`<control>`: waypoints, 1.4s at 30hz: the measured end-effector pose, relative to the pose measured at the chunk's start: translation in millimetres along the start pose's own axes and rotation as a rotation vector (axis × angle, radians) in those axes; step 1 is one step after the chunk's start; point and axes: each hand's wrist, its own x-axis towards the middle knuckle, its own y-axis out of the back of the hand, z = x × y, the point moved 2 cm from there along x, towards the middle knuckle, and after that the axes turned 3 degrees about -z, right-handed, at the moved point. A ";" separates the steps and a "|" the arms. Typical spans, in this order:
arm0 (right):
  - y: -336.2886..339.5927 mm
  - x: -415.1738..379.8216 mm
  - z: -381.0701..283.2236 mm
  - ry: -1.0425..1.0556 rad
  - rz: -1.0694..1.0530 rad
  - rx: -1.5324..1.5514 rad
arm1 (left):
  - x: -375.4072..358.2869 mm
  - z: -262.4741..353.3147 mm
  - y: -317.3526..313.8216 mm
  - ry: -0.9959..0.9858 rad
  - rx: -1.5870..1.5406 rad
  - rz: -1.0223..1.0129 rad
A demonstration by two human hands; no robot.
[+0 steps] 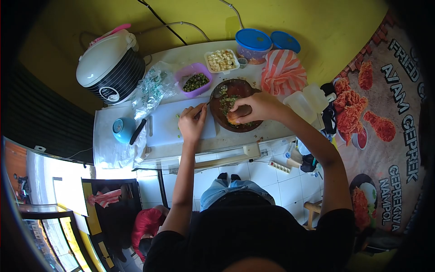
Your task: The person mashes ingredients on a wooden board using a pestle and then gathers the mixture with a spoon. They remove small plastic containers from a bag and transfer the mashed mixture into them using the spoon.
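My left hand [193, 121] is closed round the thin handle of a spoon [217, 93], whose bowl end lies inside a brown mortar [220, 121]. Chopped green bits are scattered within the mortar. Over its right side, my right hand [259, 108] is bent, with its fingertips closed on an orange-brown piece of fried food [233, 119]; the fingers partly hide it. A white cutting board [162, 124] with a few green scraps lies under and beside my left hand. Behind the mortar stand a purple container [190, 69] of chopped green pieces and a white tub [221, 62] of pale pieces.
A rice cooker [111, 68], a plastic bag [156, 88], a blue bowl [123, 129] and a black-handled knife [137, 132] are left. Blue-lidded tubs [253, 40], a striped bag [282, 72] and clear boxes [301, 105] stand right. A person in red [147, 226] is lower left.
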 end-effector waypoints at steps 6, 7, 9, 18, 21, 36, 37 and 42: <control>-8.5 3.9 -12.1 -0.018 0.015 0.002 | 1.0 3.2 3.0 0.037 0.011 -0.038; -9.9 5.0 -11.2 -0.025 0.024 0.029 | 0.5 5.0 4.0 0.045 0.005 -0.047; -14.5 9.3 -5.9 -0.014 0.058 0.041 | 1.4 7.2 5.6 0.058 -0.004 -0.064; -18.5 23.8 11.4 -0.121 0.207 0.006 | 0.1 3.5 1.8 -0.011 -0.023 -0.007; -13.6 32.8 25.2 -0.080 0.230 0.083 | -0.2 2.9 2.2 -0.023 -0.021 -0.003; -4.9 33.6 20.7 -0.256 0.247 -0.048 | 3.0 3.4 1.7 0.012 -0.035 -0.034; -7.1 34.1 20.5 -0.245 0.238 -0.051 | 2.8 4.3 2.4 0.028 -0.036 -0.050; -20.0 36.5 13.9 -0.255 0.222 -0.119 | 3.3 4.8 3.4 0.043 -0.046 -0.075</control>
